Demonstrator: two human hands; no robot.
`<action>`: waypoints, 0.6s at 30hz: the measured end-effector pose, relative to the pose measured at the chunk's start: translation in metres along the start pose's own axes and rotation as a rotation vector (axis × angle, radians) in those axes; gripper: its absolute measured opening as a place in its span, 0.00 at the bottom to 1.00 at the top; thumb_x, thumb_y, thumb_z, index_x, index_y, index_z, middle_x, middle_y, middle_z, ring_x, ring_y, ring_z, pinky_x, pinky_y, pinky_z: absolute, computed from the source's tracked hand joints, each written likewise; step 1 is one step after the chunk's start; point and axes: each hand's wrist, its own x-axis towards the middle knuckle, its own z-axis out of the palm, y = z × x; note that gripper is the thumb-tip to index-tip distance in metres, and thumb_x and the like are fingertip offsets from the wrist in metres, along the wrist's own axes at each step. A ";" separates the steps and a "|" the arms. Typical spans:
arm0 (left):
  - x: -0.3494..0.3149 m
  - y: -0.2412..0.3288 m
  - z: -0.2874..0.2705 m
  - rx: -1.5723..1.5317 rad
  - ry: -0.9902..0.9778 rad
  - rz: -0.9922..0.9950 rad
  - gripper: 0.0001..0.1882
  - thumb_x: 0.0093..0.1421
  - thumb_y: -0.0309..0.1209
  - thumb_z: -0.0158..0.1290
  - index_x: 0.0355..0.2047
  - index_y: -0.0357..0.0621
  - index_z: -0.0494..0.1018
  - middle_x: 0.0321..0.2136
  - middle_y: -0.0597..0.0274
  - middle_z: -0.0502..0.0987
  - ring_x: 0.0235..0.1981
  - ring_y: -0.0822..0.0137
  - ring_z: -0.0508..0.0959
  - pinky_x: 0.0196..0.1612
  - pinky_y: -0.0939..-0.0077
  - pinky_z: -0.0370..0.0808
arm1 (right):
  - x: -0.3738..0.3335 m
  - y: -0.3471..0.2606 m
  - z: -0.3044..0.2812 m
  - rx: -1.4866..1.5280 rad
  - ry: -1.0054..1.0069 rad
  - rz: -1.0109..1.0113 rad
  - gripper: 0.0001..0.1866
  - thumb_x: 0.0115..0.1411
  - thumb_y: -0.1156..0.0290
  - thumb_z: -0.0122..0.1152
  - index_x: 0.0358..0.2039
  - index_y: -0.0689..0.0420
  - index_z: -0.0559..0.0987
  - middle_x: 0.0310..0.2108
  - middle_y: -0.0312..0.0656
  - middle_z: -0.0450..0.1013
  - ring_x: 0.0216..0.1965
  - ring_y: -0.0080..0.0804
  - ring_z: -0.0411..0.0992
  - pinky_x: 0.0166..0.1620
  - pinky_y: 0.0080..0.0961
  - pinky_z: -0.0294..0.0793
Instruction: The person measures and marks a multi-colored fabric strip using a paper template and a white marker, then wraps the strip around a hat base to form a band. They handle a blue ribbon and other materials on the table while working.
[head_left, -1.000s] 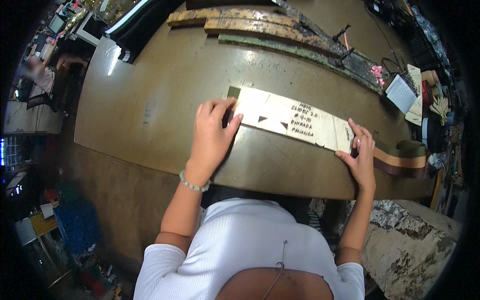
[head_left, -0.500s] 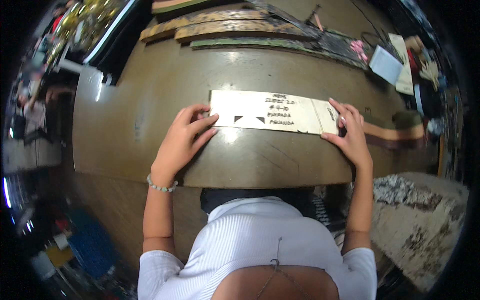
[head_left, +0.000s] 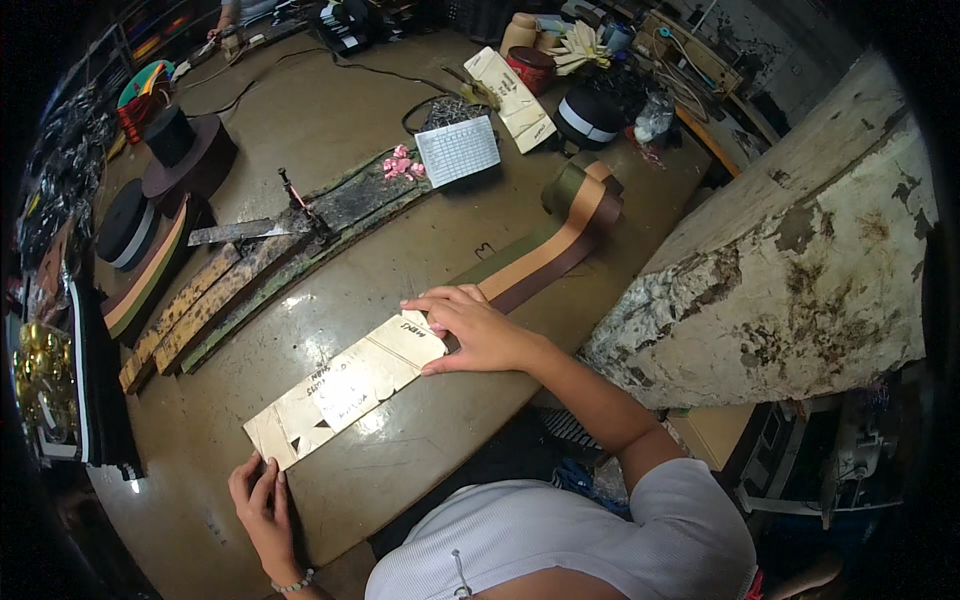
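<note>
A long pale cardboard template with notched edges and handwriting lies flat on the worn brown worktable. My right hand lies flat, fingers spread, on its right end, over striped ribbon bands in tan, brown and olive that run out from under it. My left hand rests on the table at the template's left end, fingertips touching its corner. Neither hand grips anything.
Rough wooden strips and a metal blade lie behind the template. A brown hat and ribbon rolls sit at the left. A gridded card, pink bits and clutter lie farther back. A peeling white block stands at the right.
The view has swung toward the right, so the table and template now look tilted. My left hand has slid from the template's top down to its left corner; my right hand stays on the right end.
</note>
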 end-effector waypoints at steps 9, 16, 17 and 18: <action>0.006 -0.008 -0.001 0.003 0.015 0.132 0.10 0.54 0.20 0.60 0.38 0.34 0.79 0.43 0.51 0.76 0.48 0.55 0.74 0.52 0.66 0.71 | 0.000 0.005 -0.006 -0.136 -0.033 -0.090 0.39 0.48 0.50 0.72 0.57 0.56 0.72 0.58 0.43 0.68 0.61 0.44 0.61 0.60 0.46 0.57; 0.002 -0.029 -0.001 -0.033 -0.030 0.323 0.10 0.60 0.28 0.56 0.41 0.38 0.77 0.43 0.52 0.75 0.45 0.54 0.73 0.49 0.63 0.72 | -0.004 -0.014 -0.001 0.000 0.031 0.172 0.48 0.35 0.74 0.77 0.62 0.53 0.69 0.56 0.48 0.64 0.59 0.43 0.61 0.60 0.36 0.60; 0.002 -0.031 -0.001 -0.049 -0.040 0.334 0.11 0.62 0.30 0.55 0.42 0.39 0.77 0.43 0.52 0.75 0.45 0.54 0.73 0.49 0.63 0.72 | -0.003 -0.016 -0.004 -0.018 -0.009 0.302 0.48 0.35 0.74 0.76 0.62 0.52 0.69 0.57 0.47 0.64 0.58 0.40 0.61 0.58 0.33 0.61; 0.000 -0.039 -0.004 -0.048 -0.024 0.324 0.11 0.62 0.30 0.54 0.43 0.39 0.77 0.43 0.52 0.75 0.45 0.54 0.73 0.49 0.64 0.72 | -0.001 -0.019 0.000 0.028 -0.024 0.257 0.48 0.35 0.74 0.76 0.62 0.52 0.69 0.56 0.47 0.64 0.57 0.40 0.61 0.58 0.33 0.61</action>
